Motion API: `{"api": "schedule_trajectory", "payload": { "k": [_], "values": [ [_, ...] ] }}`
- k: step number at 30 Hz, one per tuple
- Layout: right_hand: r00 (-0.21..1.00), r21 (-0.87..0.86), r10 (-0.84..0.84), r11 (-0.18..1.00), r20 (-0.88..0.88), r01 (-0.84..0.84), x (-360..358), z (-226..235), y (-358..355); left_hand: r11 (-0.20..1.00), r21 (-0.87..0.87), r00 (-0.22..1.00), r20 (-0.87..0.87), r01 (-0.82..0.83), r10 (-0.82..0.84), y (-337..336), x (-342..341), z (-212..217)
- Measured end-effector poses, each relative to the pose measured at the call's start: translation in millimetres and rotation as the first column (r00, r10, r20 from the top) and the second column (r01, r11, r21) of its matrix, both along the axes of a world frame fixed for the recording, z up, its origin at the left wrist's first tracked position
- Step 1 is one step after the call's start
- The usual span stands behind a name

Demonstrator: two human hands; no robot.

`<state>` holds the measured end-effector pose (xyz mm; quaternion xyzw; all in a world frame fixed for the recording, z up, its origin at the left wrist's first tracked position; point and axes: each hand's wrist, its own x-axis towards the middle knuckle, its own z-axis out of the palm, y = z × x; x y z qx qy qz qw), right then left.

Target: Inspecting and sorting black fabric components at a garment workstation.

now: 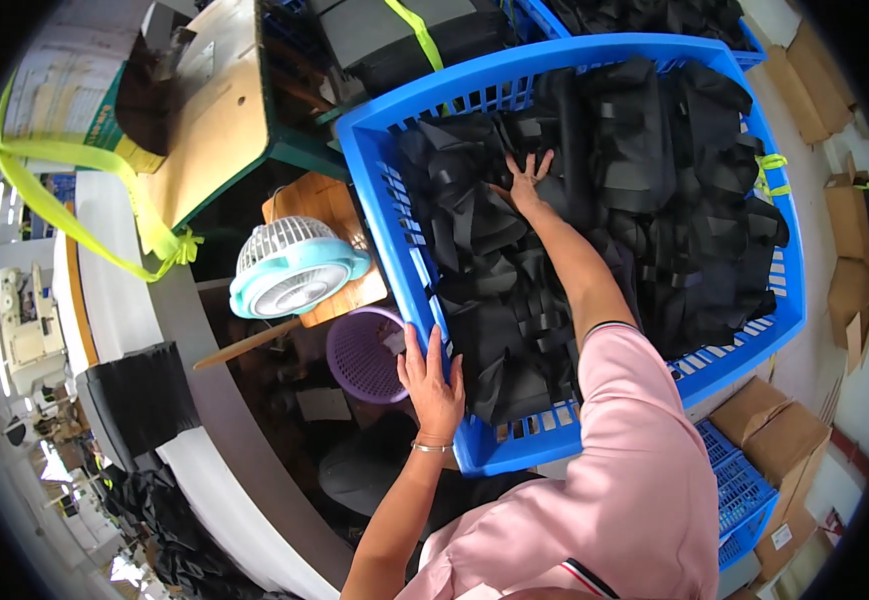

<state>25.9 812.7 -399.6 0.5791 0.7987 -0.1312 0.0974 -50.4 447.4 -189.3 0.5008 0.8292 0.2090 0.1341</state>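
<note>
A large blue plastic crate (pixel 374 200) with slotted walls sits in front of me. Inside it lie heaps of black fabric pieces (pixel 634 160), folded and overlapping. My right hand (pixel 526 183) reaches over the crate and rests among the pieces toward its far left part, fingers spread. At the crate's near left corner, my left hand (pixel 431 388) lies against the rim with its fingers stretched out; nothing shows between them. A thin bracelet circles the left wrist.
Left of the crate are a white and turquoise fan (pixel 299 270), a wooden board (pixel 329 225) and a purple basket (pixel 354 365). A yellow-green strap (pixel 74 150) hangs by a wooden-topped table (pixel 209 110). Cardboard boxes (pixel 779 430) and another blue crate (pixel 739 490) stand at right.
</note>
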Motion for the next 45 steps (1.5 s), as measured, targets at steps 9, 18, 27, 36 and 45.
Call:
{"api": "schedule_trajectory", "payload": {
  "k": [9, 18, 27, 36, 45],
  "values": [
    [0.93, -0.006, 0.026, 1.0, -0.367, -0.03, 17.3, 93.8, -37.6, 0.999, -0.036, 0.999, 0.025, -0.035, 0.036, -1.9, -3.0, 1.8],
    [0.988, 0.622, -0.153, 0.771, -0.022, 0.134, 157.1, 123.2, 42.9, 1.0, -0.013, 0.999, 0.033, -0.012, 0.012, 0.6, 2.8, -1.8],
    [0.944, -0.072, -0.324, 0.942, 0.057, 0.328, 167.0, 24.2, 86.2, 0.998, -0.009, 0.998, 0.032, -0.055, 0.056, 2.8, 0.5, 1.7],
    [0.967, 0.004, -0.256, 0.967, 0.008, 0.256, 159.0, 69.8, 84.5, 0.999, -0.023, 0.999, 0.024, -0.046, 0.047, 3.1, 3.6, -0.1],
    [0.949, 0.894, -0.313, 0.433, 0.031, 0.114, 257.2, 133.8, 103.5, 0.999, -0.032, 0.999, 0.047, -0.025, 0.027, 7.8, 6.2, -0.4]
  ]
}}
